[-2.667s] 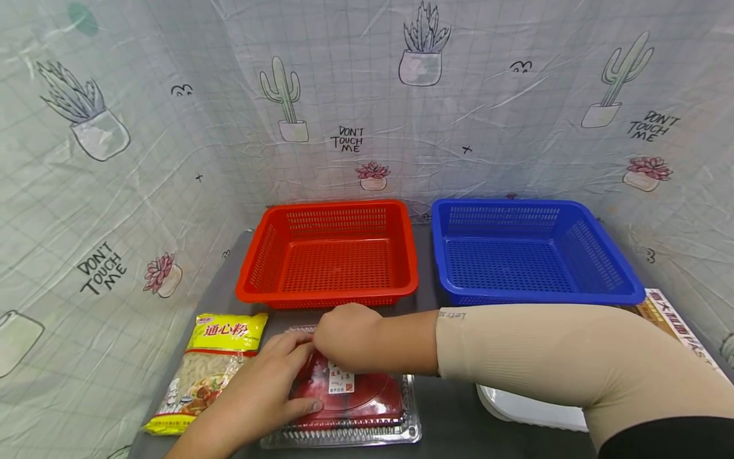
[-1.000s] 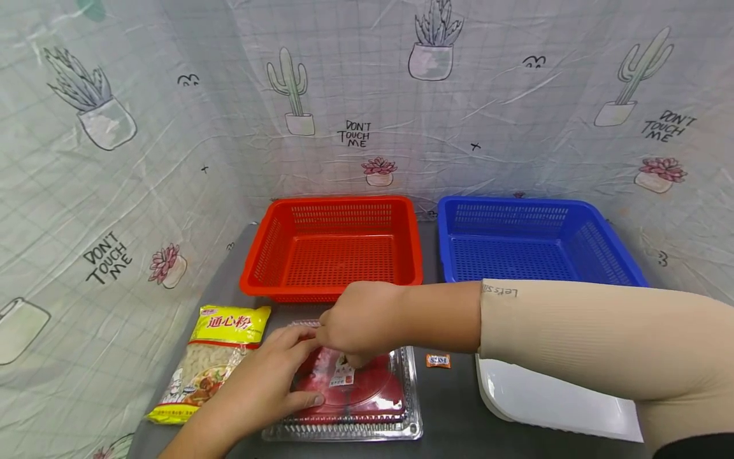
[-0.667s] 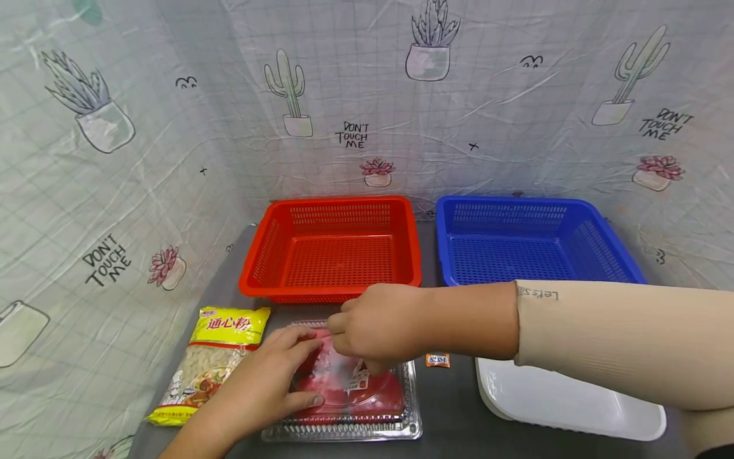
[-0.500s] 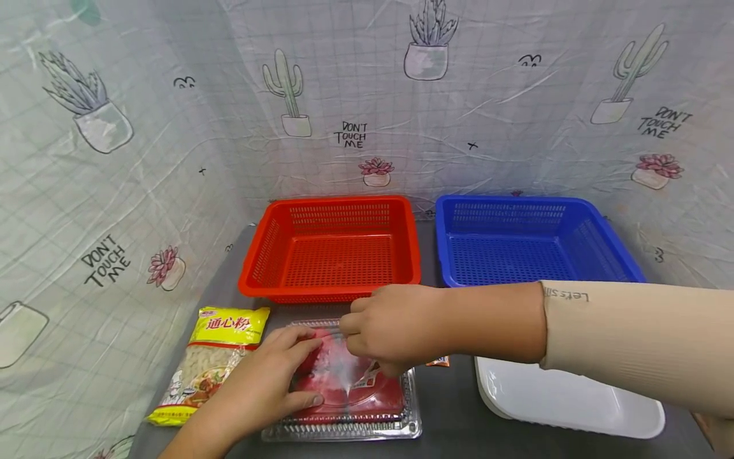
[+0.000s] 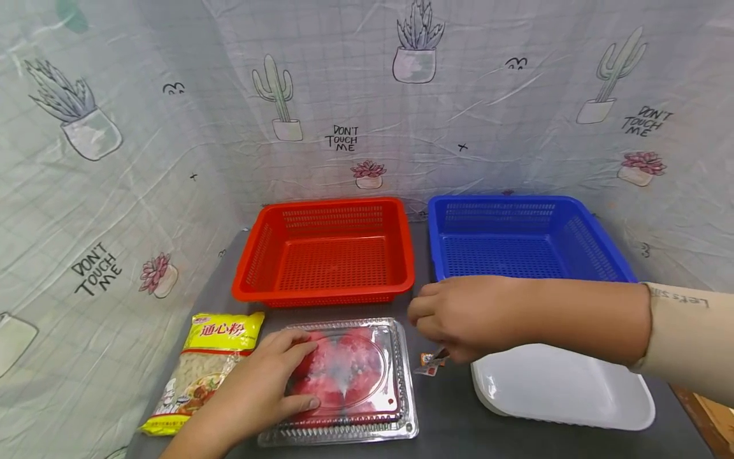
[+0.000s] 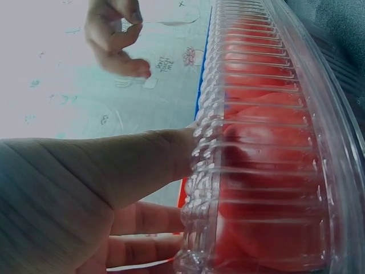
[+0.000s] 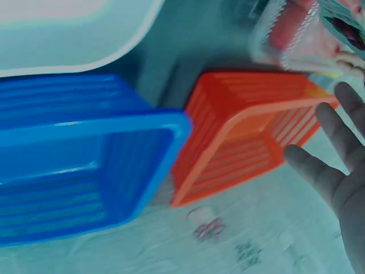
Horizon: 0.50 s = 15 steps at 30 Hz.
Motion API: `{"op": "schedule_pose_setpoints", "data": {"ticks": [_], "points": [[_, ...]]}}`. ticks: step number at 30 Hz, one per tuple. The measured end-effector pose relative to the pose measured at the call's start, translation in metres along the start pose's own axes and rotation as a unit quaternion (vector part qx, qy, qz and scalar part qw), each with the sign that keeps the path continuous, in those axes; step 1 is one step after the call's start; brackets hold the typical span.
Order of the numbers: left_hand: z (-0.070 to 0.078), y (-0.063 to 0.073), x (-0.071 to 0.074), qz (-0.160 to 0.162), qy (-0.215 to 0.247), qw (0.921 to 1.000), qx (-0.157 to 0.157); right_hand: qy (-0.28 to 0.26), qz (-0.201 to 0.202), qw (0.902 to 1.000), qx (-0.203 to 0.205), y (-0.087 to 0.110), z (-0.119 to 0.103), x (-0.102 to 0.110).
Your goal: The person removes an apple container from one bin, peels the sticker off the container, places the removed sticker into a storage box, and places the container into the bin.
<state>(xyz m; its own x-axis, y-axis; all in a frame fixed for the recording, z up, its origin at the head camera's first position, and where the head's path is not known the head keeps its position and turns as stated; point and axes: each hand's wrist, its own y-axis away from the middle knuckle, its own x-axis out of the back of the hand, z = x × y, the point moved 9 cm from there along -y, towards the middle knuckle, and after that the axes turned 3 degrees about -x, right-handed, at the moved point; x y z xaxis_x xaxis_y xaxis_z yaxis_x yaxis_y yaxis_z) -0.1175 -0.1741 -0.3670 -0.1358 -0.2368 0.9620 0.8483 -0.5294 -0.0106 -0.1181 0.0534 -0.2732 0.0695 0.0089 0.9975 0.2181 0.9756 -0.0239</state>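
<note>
A clear plastic box [image 5: 338, 435] with red contents sits at the front, its lid on. My left hand [image 5: 258, 382] rests on the lid's left part, thumb toward the near side and fingers toward the far side. In the left wrist view the ribbed box wall [image 6: 256, 194] stands close beside that hand. Right of the box, my right hand [image 5: 470, 315] pinches a small sticker label [image 5: 427, 370], which hangs below the fingertips. The right wrist view shows the label [image 7: 342, 20] at the top corner, the other fingers spread.
A small orange packet [image 5: 425, 357] lies behind the label. A yellow pasta bag [image 5: 215, 357] lies left of the box. Behind stand a red basket [image 5: 321, 295] and a blue basket [image 5: 434, 248]. A white tray [image 5: 562, 389] lies at right, under the right forearm.
The label has come off the box lid with my right hand, which has moved right, past the box edge. My left hand has kept its place on the lid.
</note>
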Motion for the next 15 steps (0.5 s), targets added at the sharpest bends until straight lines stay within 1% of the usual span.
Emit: {"op": "schedule_pose_setpoints", "data": {"ticks": [4, 7, 9, 11, 13, 15], "points": [[-0.001, 0.000, -0.002, -0.001, 0.001, 1.0000, 0.003, -0.012, 0.017, 0.9995, -0.026, 0.028, 0.009, 0.000], [-0.002, 0.000, -0.004, -0.006, 0.001, 0.9999, 0.012, -0.022, 0.017, 0.9984, -0.049, 0.051, 0.016, -0.005], [-0.002, 0.000, -0.004, -0.006, 0.001, 0.9999, 0.015, -0.028, -0.002, 0.9970, -0.072, 0.067, 0.021, -0.013], [-0.002, 0.000, -0.003, -0.002, 0.000, 0.9999, 0.011, -0.034, -0.031, 0.9937, -0.102, 0.084, 0.027, -0.025], [0.000, 0.000, -0.001, 0.005, -0.002, 1.0000, 0.004, -0.037, -0.066, 0.9879, -0.135, 0.099, 0.031, -0.039], [0.001, 0.000, 0.000, 0.009, -0.004, 0.9999, -0.003, -0.048, -0.111, 0.9782, -0.168, 0.113, 0.032, -0.054]]}}
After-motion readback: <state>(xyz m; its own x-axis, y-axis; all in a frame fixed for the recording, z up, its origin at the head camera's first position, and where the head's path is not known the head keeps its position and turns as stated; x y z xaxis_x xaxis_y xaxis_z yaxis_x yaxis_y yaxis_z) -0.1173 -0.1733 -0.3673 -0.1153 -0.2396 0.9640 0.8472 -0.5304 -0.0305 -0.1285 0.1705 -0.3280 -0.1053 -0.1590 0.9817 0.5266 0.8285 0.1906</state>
